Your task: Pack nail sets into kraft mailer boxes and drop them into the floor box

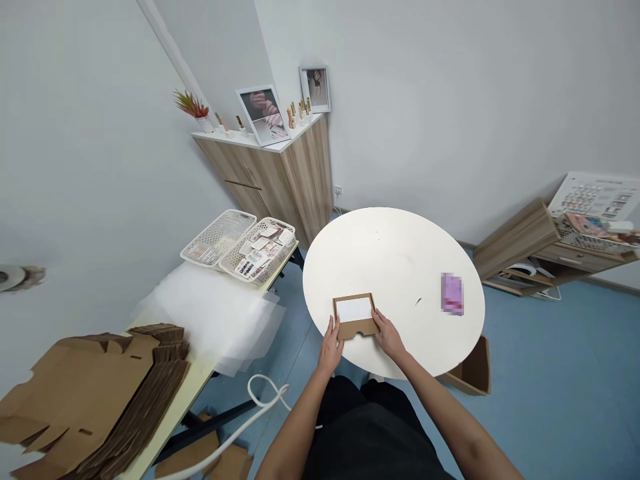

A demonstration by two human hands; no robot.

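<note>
A small brown cardboard box [361, 328] lies at the near edge of the round white table [385, 247], with a white sheet or card [354, 309] showing inside it. My left hand [331, 345] grips the box's left side, fingers along its edge. On the opposite side my right hand [389, 335] closes around the right edge, thumb near the front flap. The front flap has a small notch in its middle. Further right on the tabletop lies a blurred-out purple packet [453, 294], apart from both hands.
On the left-hand table are stacked flat cardboard boxes [95, 387], translucent wrapping sheets [220, 313] and white baskets [265, 252] of small packets. A white hose [235, 437] loops beside me. An open carton [473, 370] stands on the floor under the round table's right side.
</note>
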